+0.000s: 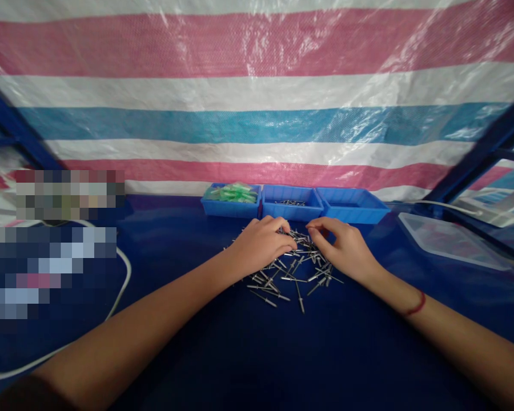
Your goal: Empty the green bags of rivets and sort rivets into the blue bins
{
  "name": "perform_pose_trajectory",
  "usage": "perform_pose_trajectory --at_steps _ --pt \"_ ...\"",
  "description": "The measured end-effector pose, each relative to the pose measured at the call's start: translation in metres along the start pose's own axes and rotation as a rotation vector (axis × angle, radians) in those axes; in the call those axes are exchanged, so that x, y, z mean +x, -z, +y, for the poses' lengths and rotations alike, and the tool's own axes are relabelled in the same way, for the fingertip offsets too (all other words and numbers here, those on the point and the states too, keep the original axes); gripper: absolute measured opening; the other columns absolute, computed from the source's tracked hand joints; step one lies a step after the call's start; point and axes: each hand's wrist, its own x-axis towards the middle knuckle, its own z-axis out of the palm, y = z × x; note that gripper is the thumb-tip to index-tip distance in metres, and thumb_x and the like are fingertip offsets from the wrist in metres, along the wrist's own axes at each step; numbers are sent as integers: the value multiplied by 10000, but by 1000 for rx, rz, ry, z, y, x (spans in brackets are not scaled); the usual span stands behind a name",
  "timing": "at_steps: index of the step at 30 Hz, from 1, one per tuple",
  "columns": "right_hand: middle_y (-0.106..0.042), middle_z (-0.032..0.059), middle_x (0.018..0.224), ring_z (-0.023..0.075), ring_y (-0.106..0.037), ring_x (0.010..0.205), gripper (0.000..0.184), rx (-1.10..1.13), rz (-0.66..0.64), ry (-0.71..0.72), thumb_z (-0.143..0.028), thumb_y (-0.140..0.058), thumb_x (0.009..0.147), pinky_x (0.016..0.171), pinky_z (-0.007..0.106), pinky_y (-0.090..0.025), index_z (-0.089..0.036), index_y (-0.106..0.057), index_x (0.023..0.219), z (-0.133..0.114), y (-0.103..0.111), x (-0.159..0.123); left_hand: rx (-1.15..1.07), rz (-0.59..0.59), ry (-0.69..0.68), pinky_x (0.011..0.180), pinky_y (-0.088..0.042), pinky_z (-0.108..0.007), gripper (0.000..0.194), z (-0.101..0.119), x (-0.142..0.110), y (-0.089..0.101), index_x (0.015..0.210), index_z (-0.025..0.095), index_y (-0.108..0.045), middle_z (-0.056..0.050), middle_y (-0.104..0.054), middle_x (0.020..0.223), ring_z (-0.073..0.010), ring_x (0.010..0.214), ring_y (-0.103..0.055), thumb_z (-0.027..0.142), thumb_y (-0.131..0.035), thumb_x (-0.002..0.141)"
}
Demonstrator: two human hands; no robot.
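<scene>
A loose pile of metal blind rivets (297, 278) lies on the dark blue tabletop (282, 359). Over the pile's left side my left hand (259, 246) is bent downward, with a gap between thumb and forefinger and nothing visible in it. At the right side of the pile, my right hand (346, 249) has its thumb and forefinger tips brought together. Whatever may be between those tips is too small to make out. Both hands cover part of the rivets.
Behind the pile stand three blue bins: the left bin (205, 206) with green packets (235, 193), the middle bin (278, 213) with several rivets, and the right bin (360, 216). A translucent lid (449, 240) lies right. A white cable (126, 279) curves left.
</scene>
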Motion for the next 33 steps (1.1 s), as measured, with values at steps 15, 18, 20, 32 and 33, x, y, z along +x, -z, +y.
perform_pose_trajectory --at_steps 15,18,20,32,33 --pt "-704 36 785 172 -647 698 161 109 -54 -9 -230 -505 834 659 297 -475 -182 -659 831 -4 -1 -4 89 -68 44 776 -414 -347 214 12 -2 5 903 176 -646 -49 -572 1003 -200 931 -535 238 -443 928" --pt "-703 34 780 175 -648 703 158 122 -64 -17 -230 -507 829 657 299 -477 -185 -659 835 -5 -1 -5 11 -49 60 806 -426 -349 228 9 -3 3 877 168 -653 -54 -568 1039 -196 949 -537 222 -435 918" --pt "-699 30 770 170 -647 695 153 136 -69 -26 -225 -511 823 655 293 -480 -182 -656 844 -5 -1 -5 -30 -38 67 848 -426 -351 219 6 -4 1 882 169 -660 -60 -554 1078 -198 985 -530 186 -443 903" --pt "-693 33 804 168 -649 717 159 215 -71 -84 -218 -498 819 641 290 -497 -177 -632 896 -5 -3 -7 24 -87 64 811 -425 -334 203 9 -4 4 873 171 -667 -57 -560 1037 -199 951 -529 226 -476 916" --pt "-693 35 803 170 -649 719 159 218 -68 -83 -217 -497 820 648 296 -498 -177 -632 892 -5 -3 -7 54 -76 65 786 -418 -340 198 11 -4 3 873 170 -657 -57 -563 1032 -207 943 -527 230 -473 918"
